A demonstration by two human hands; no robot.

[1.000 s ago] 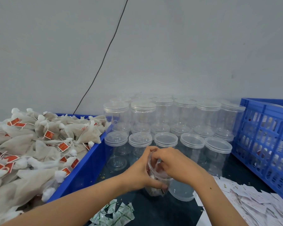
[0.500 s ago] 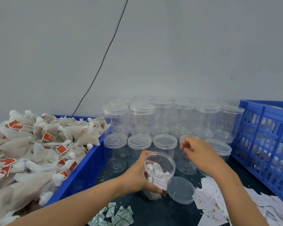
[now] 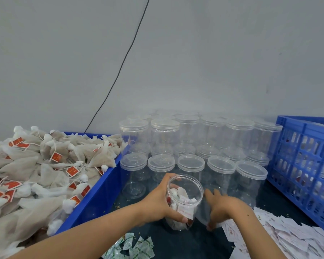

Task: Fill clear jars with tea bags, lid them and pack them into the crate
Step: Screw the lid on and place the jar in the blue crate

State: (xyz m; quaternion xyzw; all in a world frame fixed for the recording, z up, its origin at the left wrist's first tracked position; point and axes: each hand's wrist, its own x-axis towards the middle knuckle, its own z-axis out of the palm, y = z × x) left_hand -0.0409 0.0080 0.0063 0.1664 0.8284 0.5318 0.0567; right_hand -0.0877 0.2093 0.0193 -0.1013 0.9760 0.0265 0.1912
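Item: open filled jar, lidding step in hand.

Nearest, green-white sachets and paper slips are spread on the dark table. The open jar, filled with tea bags and a slip, is gripped by the left hand. The right hand is lowered beside it, fingers spread over a clear lid that is barely discernible; whether it is grasped cannot be told. The lid is best seated level before being pressed or turned, with the jar kept braced. Behind, lidded empty jars are stacked; the tea bag bin is at left, the crate at right.
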